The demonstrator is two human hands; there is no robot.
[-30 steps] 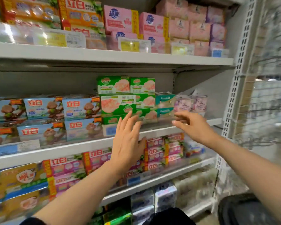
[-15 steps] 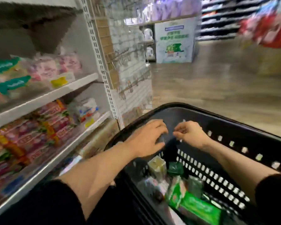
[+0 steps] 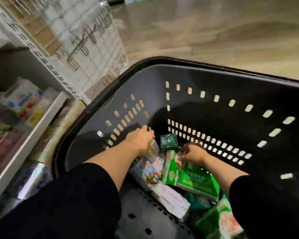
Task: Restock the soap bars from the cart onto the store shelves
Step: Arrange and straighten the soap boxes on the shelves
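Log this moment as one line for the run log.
stage: picking from cart | left hand: on a soap pack | right hand: reaching among green soap boxes

Shelf goods [image 3: 22,104] blurred beyond reading; left hand's [image 3: 139,140] grip hidden behind its back; right hand's [image 3: 194,153] fingers smeared.

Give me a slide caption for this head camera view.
Both hands, left hand and right hand, reach among boxed soap bars inside the black perforated plastic cart.

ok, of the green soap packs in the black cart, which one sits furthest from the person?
The dark green crinkly wrapped pack, lying alone against the perforated far wall between both hands. The other green ones are bright printed boxes, nearer the person.
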